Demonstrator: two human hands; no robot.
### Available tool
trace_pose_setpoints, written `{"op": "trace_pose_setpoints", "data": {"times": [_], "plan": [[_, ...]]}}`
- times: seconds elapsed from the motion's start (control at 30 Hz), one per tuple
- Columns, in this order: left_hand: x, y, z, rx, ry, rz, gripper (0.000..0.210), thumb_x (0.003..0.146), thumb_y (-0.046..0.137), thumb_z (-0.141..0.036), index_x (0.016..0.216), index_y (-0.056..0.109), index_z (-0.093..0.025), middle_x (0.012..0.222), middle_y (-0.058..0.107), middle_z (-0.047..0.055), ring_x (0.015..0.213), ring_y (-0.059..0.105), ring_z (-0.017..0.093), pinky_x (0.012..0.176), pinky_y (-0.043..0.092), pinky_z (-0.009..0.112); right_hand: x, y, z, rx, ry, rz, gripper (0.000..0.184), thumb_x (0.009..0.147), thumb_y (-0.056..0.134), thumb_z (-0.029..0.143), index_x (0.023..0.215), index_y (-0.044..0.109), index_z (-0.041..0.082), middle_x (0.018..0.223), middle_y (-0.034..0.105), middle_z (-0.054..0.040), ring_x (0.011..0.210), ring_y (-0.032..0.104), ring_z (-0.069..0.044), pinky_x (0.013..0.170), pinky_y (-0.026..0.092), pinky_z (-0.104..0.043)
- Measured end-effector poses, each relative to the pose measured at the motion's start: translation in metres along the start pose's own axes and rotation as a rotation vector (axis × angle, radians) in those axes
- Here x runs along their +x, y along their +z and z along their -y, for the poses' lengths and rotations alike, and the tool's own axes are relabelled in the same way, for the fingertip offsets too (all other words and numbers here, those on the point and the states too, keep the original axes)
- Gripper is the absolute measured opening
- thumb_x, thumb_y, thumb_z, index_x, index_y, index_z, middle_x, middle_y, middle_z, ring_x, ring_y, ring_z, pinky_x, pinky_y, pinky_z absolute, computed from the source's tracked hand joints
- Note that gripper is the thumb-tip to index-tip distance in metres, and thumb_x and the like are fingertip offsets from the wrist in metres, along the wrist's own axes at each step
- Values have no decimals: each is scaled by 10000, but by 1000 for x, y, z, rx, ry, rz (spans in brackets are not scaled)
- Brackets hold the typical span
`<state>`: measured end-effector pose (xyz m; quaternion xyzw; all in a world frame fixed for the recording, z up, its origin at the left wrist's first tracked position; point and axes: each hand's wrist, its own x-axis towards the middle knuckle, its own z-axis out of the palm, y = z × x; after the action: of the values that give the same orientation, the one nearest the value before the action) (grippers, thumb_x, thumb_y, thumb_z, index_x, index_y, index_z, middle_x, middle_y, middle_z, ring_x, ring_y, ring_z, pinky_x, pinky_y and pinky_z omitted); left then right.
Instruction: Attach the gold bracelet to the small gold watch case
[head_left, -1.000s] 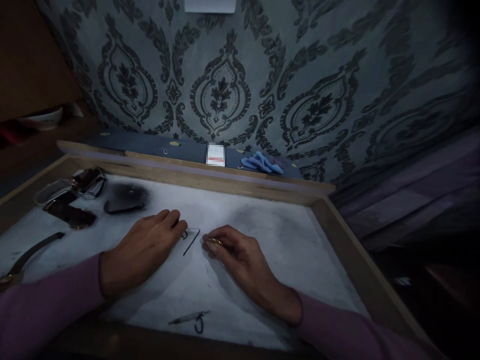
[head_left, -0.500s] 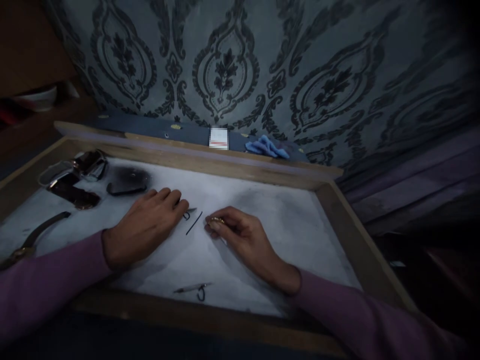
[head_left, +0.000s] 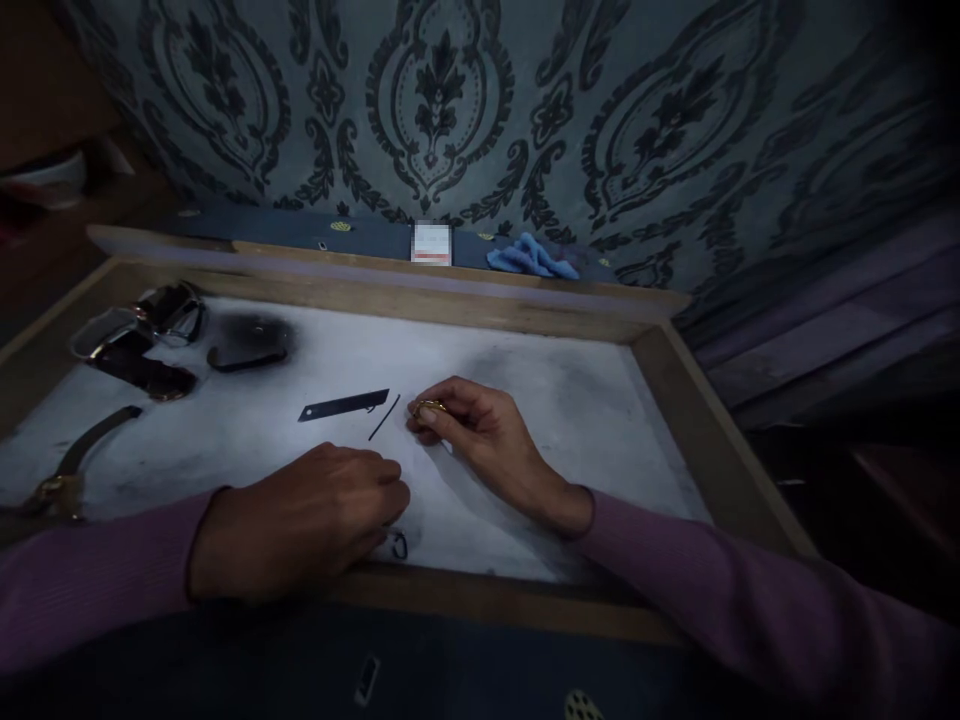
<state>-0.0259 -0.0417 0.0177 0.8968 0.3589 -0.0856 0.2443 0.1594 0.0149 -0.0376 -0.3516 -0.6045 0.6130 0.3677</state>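
My right hand [head_left: 491, 440] pinches a small gold-coloured watch case [head_left: 430, 409] between thumb and fingers, just above the white tray bottom [head_left: 487, 510]. My left hand [head_left: 315, 515] is curled low by the tray's near edge, over the place of a slim pointed tool; its fingertips and whatever they hold are hidden. Beside those fingers lies a small dark loop [head_left: 400, 545]. Between the hands and farther back are a dark flat blade [head_left: 343, 405] with a hole at one end and a thin dark strip [head_left: 385, 417].
Wristwatches [head_left: 142, 365] lie at the tray's back left, with a curved dark band [head_left: 247, 362] beside them. Another gold watch [head_left: 64, 488] is near my left sleeve. The wooden tray rim [head_left: 525, 605] surrounds everything. Behind it are a blue cloth [head_left: 532, 257] and a small white box [head_left: 432, 244].
My left hand has left the dark blade, now uncovered, and come toward the tray's near edge, covering the slim tool. My right hand keeps the watch case. The view has shifted slightly.
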Motion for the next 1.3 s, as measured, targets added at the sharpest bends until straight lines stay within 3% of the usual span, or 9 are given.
{"op": "trace_pose_setpoints", "data": {"times": [0.1, 0.33, 0.43, 0.63, 0.87, 1.13, 1.3], "plan": [[4, -1, 0, 69, 10, 47, 125, 856, 502, -68, 795, 556, -163, 854, 634, 36, 752, 586, 202, 635, 426, 324, 0, 0, 0, 19, 1, 11, 112, 858, 657, 269, 882, 672, 161, 785, 687, -20, 740, 653, -132, 702, 561, -291], [10, 2, 4, 136, 73, -81, 124, 793, 498, -57, 825, 526, -174, 838, 639, 34, 741, 602, 201, 630, 457, 314, 1, -2, -3, 73, 12, 27, 152, 855, 664, 319, 881, 679, 171, 799, 692, -35, 754, 660, -148, 695, 555, -300], [9, -6, 12, -55, 10, -124, 118, 804, 488, -63, 806, 515, -178, 748, 628, 5, 642, 575, 156, 586, 429, 266, 2, -2, -4, 70, 5, 25, 146, 860, 657, 317, 876, 677, 173, 793, 688, -30, 727, 646, -142, 683, 544, -295], [11, -22, 35, -764, -56, -292, 155, 902, 458, -186, 995, 579, -161, 715, 603, -20, 549, 563, 89, 490, 399, 184, 0, -1, -1, 53, -8, 20, 125, 862, 650, 301, 899, 661, 181, 736, 671, -11, 696, 628, -140, 662, 518, -282], [16, -24, 47, -696, -99, -464, 178, 902, 488, -219, 867, 645, -145, 663, 571, -23, 579, 512, 86, 557, 402, 195, -2, 0, 4, 37, 39, 73, 188, 853, 659, 360, 865, 680, 174, 761, 673, -26, 687, 615, -142, 647, 513, -280], [18, -19, 56, -891, -43, -290, 211, 946, 442, -308, 833, 533, -154, 629, 477, -49, 550, 414, 82, 515, 341, 195, -2, -4, 3, 107, 129, 254, 251, 882, 620, 427, 934, 652, 184, 720, 631, 0, 518, 468, -81, 456, 356, -204], [17, -17, 60, -896, -14, -189, 210, 966, 430, -323, 860, 510, -161, 649, 420, -59, 558, 374, 87, 518, 322, 200, -4, -3, 7, 196, 170, 321, 253, 886, 615, 434, 917, 618, 183, 744, 586, 11, 597, 482, -89, 532, 368, -213]]}}
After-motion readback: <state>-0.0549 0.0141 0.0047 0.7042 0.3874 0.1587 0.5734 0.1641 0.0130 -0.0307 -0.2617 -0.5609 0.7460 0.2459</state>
